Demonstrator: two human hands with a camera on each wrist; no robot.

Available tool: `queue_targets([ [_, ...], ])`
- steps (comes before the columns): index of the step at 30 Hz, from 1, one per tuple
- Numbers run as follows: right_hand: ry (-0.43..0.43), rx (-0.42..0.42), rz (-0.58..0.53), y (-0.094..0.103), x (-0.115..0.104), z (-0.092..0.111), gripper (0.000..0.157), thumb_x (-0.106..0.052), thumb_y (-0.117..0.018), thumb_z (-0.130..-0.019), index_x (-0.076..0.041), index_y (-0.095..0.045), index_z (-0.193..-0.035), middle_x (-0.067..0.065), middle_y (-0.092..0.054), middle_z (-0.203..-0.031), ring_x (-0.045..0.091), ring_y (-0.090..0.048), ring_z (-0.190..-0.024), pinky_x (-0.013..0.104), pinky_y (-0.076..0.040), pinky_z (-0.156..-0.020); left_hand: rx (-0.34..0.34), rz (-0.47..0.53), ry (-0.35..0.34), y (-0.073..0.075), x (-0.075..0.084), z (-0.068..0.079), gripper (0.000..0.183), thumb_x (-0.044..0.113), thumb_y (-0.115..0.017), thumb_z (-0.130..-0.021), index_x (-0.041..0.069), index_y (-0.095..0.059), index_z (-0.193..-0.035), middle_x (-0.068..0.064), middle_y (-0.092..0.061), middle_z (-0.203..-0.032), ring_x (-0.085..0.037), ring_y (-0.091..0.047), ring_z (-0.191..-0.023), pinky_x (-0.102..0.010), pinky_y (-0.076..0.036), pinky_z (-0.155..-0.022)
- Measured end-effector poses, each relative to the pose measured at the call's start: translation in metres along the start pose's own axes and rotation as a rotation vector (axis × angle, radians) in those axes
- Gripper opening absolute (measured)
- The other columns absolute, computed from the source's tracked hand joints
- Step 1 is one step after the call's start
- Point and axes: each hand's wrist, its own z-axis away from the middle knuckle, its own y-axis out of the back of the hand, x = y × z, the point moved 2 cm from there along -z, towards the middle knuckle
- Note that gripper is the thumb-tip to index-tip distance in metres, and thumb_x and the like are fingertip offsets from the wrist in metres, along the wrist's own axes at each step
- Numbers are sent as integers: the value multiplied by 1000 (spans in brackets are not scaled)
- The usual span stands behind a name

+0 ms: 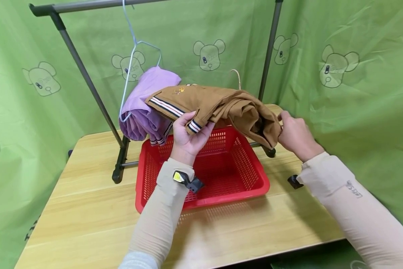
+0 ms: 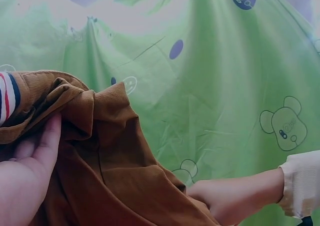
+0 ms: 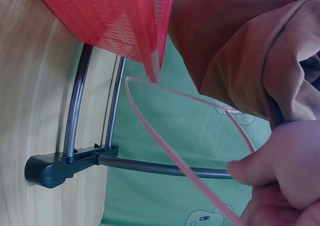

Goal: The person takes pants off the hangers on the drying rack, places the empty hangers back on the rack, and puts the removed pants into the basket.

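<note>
A brown garment (image 1: 204, 101) with white, navy and red striped trim and a small embroidered motif is held up over the red basket (image 1: 182, 203). My left hand (image 1: 189, 138) holds its striped edge, with fingers under the cloth in the left wrist view. At the garment's bunched right end, my right hand (image 1: 298, 136) grips a thin pink hanger (image 3: 165, 148), whose rod runs into the fingers in the right wrist view. The hanger's hook (image 1: 237, 76) shows behind the garment. How much cloth the right hand also holds is hidden.
A purple garment (image 1: 147, 97) hangs on a light blue hanger (image 1: 129, 71) from the grey rack (image 1: 87, 6), left of the brown one. The rack's black feet (image 1: 120, 166) stand on the wooden table (image 1: 87, 201). Green curtains (image 1: 372, 104) surround the table.
</note>
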Motion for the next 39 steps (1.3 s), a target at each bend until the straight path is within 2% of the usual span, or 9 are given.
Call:
queue_targets([
  [3,-13,11,0,2,0,-1,24,-2,-47,-76,2,-48,-100,26,-56,-73,50,-53,-70,54,-41,-56,-10,10,-2,0,1,0,63,-4,-72,-50,-1,-46,-107,-11,-54,-109,-23,-51,-108,-38,-33,-100],
  [7,-33,44,3,3,3,-2,16,-8,-43,-87,4,-49,-96,30,-57,-80,53,-52,-74,56,-41,-60,-16,17,-4,-1,2,0,61,-4,-73,-49,-1,-48,-105,-10,-55,-107,-21,-52,-106,-37,-34,-99],
  [12,-42,78,-20,3,6,-4,24,-16,-37,-97,5,-49,-97,30,-57,-83,53,-51,-75,57,-40,-61,-14,29,1,-2,3,1,58,-5,-73,-49,-1,-49,-102,-9,-56,-103,-20,-54,-102,-36,-39,-94],
  [22,-49,136,-60,10,7,-8,28,-19,-38,-97,6,-51,-98,27,-57,-79,45,-53,-67,54,-40,-57,-22,48,9,-4,5,2,53,-6,-73,-50,-1,-51,-97,-8,-59,-96,-19,-56,-96,-36,-41,-91],
  [33,-51,146,-64,16,3,-8,28,-18,-39,-97,7,-52,-99,28,-58,-84,49,-52,-75,56,-39,-63,-5,37,34,-4,2,2,53,-5,-73,-49,-1,-50,-96,-9,-59,-92,-20,-57,-90,-36,-41,-89],
  [39,-83,117,-83,17,2,-9,32,-22,-37,-97,7,-51,-103,27,-58,-87,47,-52,-75,55,-40,-62,-16,40,60,-4,3,3,53,-5,-73,-50,-1,-50,-98,-10,-59,-94,-20,-57,-93,-37,-40,-92],
])
